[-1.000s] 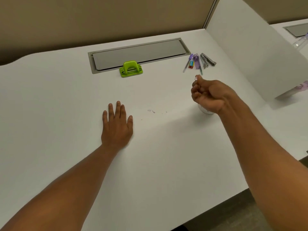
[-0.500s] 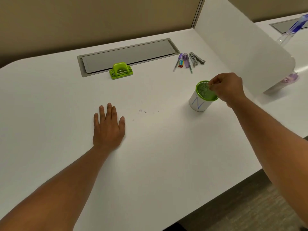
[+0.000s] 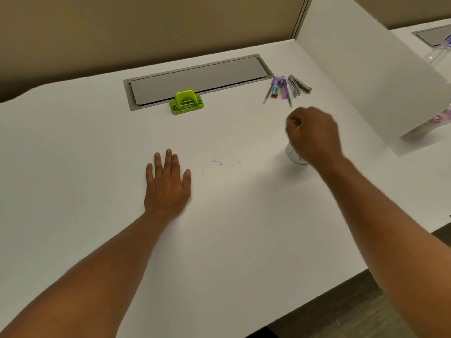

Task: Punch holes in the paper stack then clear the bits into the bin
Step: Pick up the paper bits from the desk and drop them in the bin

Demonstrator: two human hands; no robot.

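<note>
Resting palm-down on the white desk [image 3: 97, 147], the left hand [image 3: 167, 185] lies flat, fingers extended and slightly spread, grasping nothing; its forearm runs back toward the lower left. Paper bits [image 3: 217, 162]: a few small flecks on the desk just right of the left hand's fingertips. Right hand [image 3: 313, 134]: further right of the bits, knuckles up, fingers curled and pinched together above a small white bin [image 3: 295, 157], which it mostly covers; whether anything is pinched, cannot tell. Green hole punch [image 3: 186, 102]: well beyond the left hand, at the front edge of a grey cable hatch [image 3: 195, 79]. Stationery cluster [image 3: 285, 89]: beyond the right hand.
</note>
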